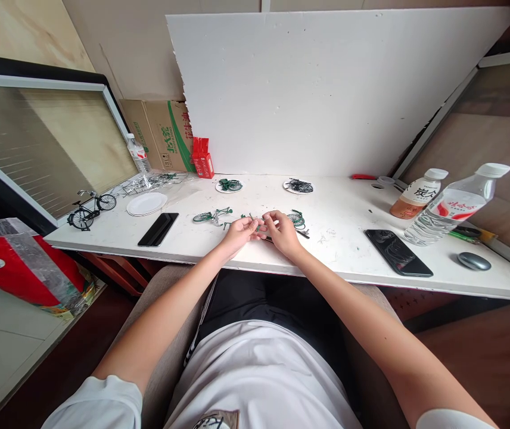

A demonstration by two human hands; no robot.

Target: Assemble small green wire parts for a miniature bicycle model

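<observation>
My left hand [240,231] and my right hand [282,231] meet at the near edge of the white table [335,238], fingers pinched together on a small green model part [260,226] between them. A half-built green bicycle frame [212,216] lies just left of my left hand. A green wheel piece [297,219] sits right behind my right hand. Farther back, two small round plates hold more parts: green ones [229,185] and dark ones [298,186].
A finished black model bicycle [89,209] stands at the table's left end, near an empty white plate [146,204] and a black case [158,229]. A phone [398,252], two bottles [454,205], [418,193] and a mouse [473,261] lie to the right. A white board [326,89] leans behind.
</observation>
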